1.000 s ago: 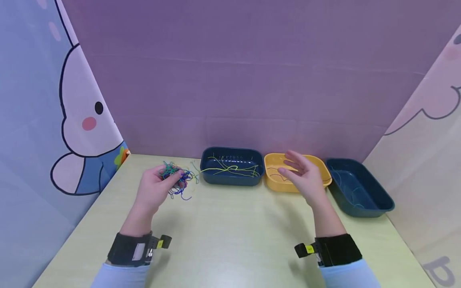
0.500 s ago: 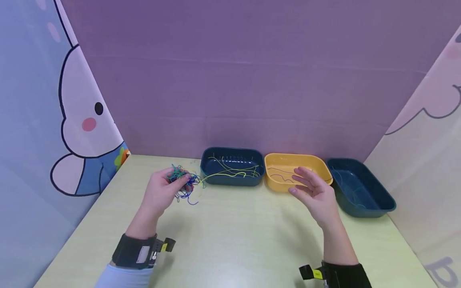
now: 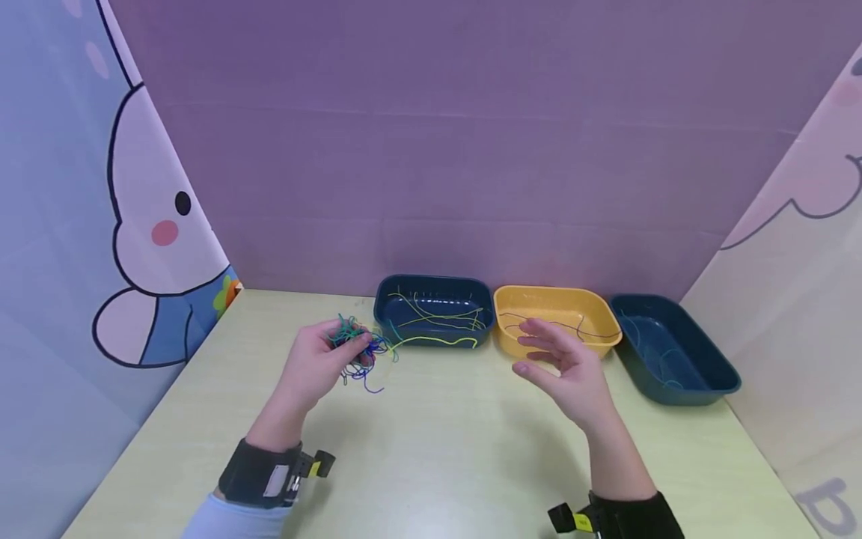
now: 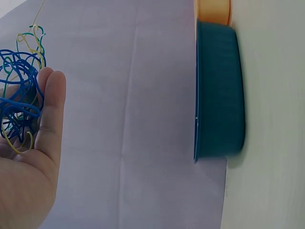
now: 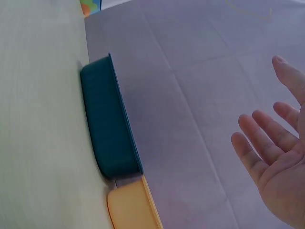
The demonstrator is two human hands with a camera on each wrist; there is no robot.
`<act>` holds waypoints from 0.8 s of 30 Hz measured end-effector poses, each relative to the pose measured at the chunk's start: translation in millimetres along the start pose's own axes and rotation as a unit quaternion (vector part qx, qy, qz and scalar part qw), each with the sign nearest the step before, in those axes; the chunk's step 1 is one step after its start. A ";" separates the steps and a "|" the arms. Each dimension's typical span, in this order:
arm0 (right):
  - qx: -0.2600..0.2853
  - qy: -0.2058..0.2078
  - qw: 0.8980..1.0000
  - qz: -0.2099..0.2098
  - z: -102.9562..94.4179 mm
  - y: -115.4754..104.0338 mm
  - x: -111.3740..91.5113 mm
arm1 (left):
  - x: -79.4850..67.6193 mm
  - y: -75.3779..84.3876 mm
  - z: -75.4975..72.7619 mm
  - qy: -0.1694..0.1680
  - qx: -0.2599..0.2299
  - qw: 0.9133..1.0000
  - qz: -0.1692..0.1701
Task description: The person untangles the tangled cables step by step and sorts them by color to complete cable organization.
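My left hand (image 3: 315, 368) holds a tangle of thin coloured cords (image 3: 364, 361), mostly blue and green with some yellow, between thumb and fingers. In the left wrist view the tangle (image 4: 21, 105) fills the palm. One bright yellow cord (image 3: 438, 339) stretches from it to the right, past the front of the left dark blue bin (image 3: 434, 282); its far end hangs free. My right hand (image 3: 569, 374) hovers before the yellow bin (image 3: 532, 296), fingers spread and nothing in them. In the right wrist view that hand (image 5: 281, 167) is partly cut off.
Yellow cords (image 3: 444, 317) lie in the left dark blue bin. Dark thin cords (image 3: 586, 331) lie in the yellow bin. A second dark blue bin (image 3: 714, 359) at the right holds thin green cords. All stand along the back of the pale table (image 3: 431, 464), before a purple backdrop (image 3: 471, 150).
My left hand has moved right and slightly down with the tangle. The yellow cord's free end swings in front of the left bin. My right hand dropped and shifted right, then came back left.
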State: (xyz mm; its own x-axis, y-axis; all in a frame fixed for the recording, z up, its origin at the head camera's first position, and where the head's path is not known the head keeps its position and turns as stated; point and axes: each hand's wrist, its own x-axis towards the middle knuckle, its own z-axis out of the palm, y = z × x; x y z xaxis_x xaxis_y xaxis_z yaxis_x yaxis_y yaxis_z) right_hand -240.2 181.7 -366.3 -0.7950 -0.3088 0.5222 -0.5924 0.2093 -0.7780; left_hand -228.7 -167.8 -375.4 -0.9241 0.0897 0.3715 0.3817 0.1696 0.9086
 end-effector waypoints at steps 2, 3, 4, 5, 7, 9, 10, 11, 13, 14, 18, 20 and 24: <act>0.000 -0.017 1.000 -0.010 6.5 -3.8 0.0 | -1.8 4.8 3.5 -0.005 0.007 1.000 -0.003; -0.001 -0.025 1.000 -0.013 9.7 -5.7 0.0 | -2.6 6.6 5.2 -0.008 0.010 1.000 -0.006; 0.000 -0.032 0.999 -0.017 12.8 -7.8 -0.1 | -3.2 8.0 7.2 -0.011 0.011 1.000 -0.009; 0.002 -0.039 0.999 -0.020 15.8 -9.7 -0.3 | -3.5 9.0 9.0 -0.014 0.012 1.000 -0.009; 0.007 -0.049 0.998 -0.027 20.8 -13.1 -1.1 | -3.8 9.7 12.9 -0.022 0.012 1.000 -0.012; 0.016 -0.054 0.998 -0.040 24.9 -15.5 -1.6 | -3.9 9.4 16.8 -0.029 0.013 0.999 -0.014; 0.020 -0.057 0.997 -0.049 26.4 -16.5 -1.9 | -3.9 9.1 18.9 -0.033 0.015 0.999 -0.015; 0.022 -0.058 0.997 -0.053 27.8 -17.1 -2.2 | -3.9 8.7 20.9 -0.036 0.017 0.999 -0.015; 0.029 -0.059 0.996 -0.061 30.1 -17.5 -2.7 | -4.2 7.9 24.9 -0.043 0.023 0.999 -0.015; 0.029 -0.060 0.996 -0.065 30.9 -17.3 -2.8 | -4.4 7.3 27.0 -0.047 0.028 0.998 -0.014; 0.007 -0.054 0.996 -0.072 32.9 -16.0 -3.9 | -5.9 8.0 34.3 -0.063 0.044 0.997 -0.021; -0.014 -0.051 0.996 -0.071 32.8 -15.6 -4.5 | -6.6 9.0 36.9 -0.065 0.052 0.996 -0.028; -0.029 -0.057 0.997 -0.045 31.8 -15.5 -5.1 | -6.0 2.9 38.8 -0.058 0.061 0.996 -0.036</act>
State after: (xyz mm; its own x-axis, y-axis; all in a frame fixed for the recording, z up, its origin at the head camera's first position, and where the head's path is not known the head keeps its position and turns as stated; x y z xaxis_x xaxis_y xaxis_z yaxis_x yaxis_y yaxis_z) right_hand -222.8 150.5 -368.0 -0.7203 -0.4316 0.5430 -0.6694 0.2276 -0.7071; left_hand -221.3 -129.8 -382.4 -0.9434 0.1851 0.2751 0.3205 0.2962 0.8998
